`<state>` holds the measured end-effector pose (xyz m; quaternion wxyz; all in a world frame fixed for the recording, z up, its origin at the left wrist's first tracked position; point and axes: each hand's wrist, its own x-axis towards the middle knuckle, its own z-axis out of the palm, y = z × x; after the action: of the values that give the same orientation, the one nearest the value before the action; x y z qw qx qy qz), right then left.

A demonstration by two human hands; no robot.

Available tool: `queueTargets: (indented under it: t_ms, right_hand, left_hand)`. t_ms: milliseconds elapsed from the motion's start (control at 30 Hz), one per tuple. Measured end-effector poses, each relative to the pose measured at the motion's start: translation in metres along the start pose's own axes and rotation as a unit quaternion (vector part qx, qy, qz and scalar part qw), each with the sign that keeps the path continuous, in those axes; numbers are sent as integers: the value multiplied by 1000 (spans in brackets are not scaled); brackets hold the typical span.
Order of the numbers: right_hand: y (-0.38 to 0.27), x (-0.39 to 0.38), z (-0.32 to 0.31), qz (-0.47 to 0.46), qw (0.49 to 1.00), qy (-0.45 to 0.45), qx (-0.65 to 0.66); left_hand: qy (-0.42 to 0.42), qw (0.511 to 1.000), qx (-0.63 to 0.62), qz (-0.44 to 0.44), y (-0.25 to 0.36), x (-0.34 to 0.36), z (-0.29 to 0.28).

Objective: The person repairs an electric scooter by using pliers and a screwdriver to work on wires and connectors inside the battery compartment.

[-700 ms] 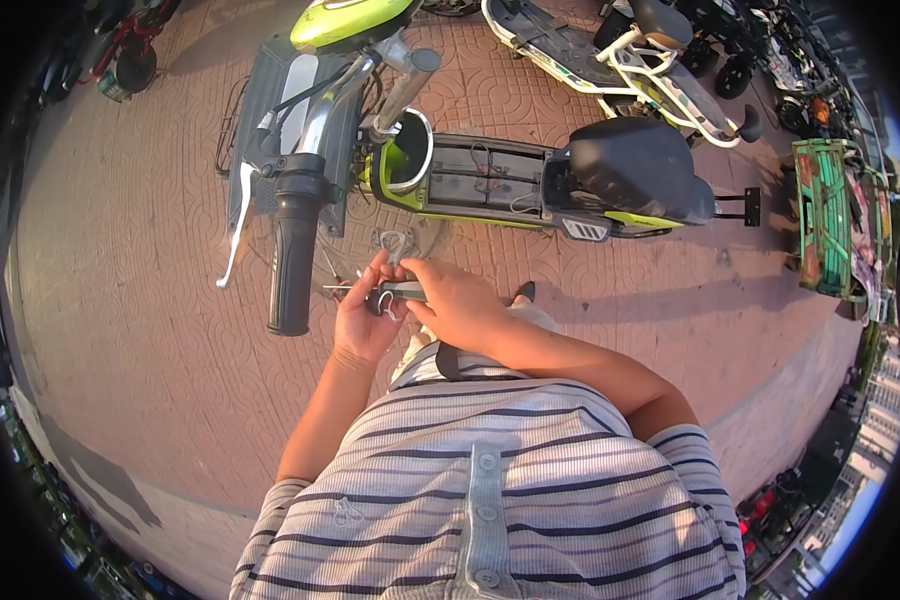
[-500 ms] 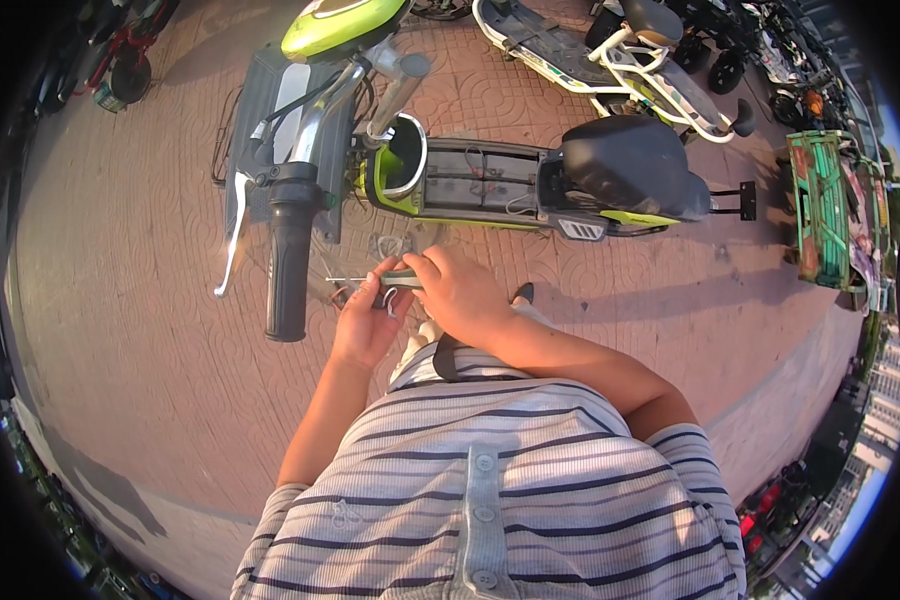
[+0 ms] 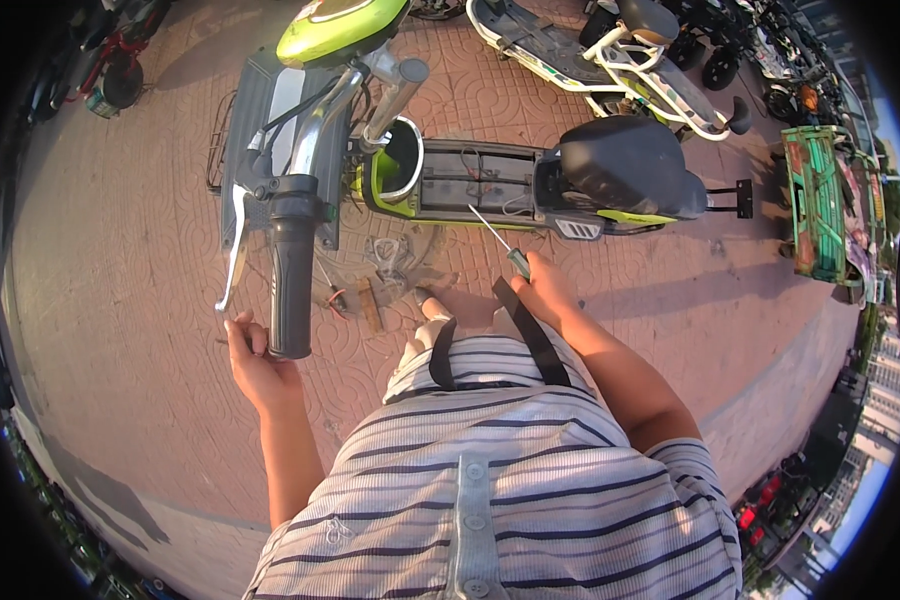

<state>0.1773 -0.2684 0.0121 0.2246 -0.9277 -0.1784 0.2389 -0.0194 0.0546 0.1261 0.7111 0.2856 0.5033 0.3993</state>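
In my right hand [image 3: 547,292] is a screwdriver [image 3: 517,262] with a dark green handle. Its thin metal shaft points up and left toward the open floor compartment [image 3: 478,180] of a lime-green electric scooter [image 3: 400,207]. My left hand [image 3: 260,365] is beside the lower end of the black handlebar grip [image 3: 290,285], just below the silver brake lever [image 3: 237,245]. Its fingers are curled together, and a small dark tip sticks out at their left; what it belongs to is unclear. Dark blocks and a few wires lie in the compartment, behind which sits the black seat [image 3: 625,165].
On the paving by my feet lie a red-handled tool [image 3: 337,298], a brown strip [image 3: 370,306] and a clear plastic wrapping [image 3: 390,258]. A white-framed scooter [image 3: 560,65] stands beyond, and a green cart [image 3: 815,205] at the right. Two black straps [image 3: 533,335] hang at my waist.
My hands, together over the tools half a second ago, have parted. The left went left to the handlebar grip; the right moved right with the screwdriver, now pointing up toward the compartment.
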Motion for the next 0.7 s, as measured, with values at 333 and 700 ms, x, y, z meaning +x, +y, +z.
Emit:
queueTargets:
  t_ms: [333, 700]
  right_hand:
    - [69, -16, 10, 124, 988, -71, -51]
    - [69, 91, -32, 55, 978, -174, -101]
  left_hand:
    - [-192, 906, 145, 349, 98, -7, 46]
    - [-185, 766, 501, 358, 50, -37, 104]
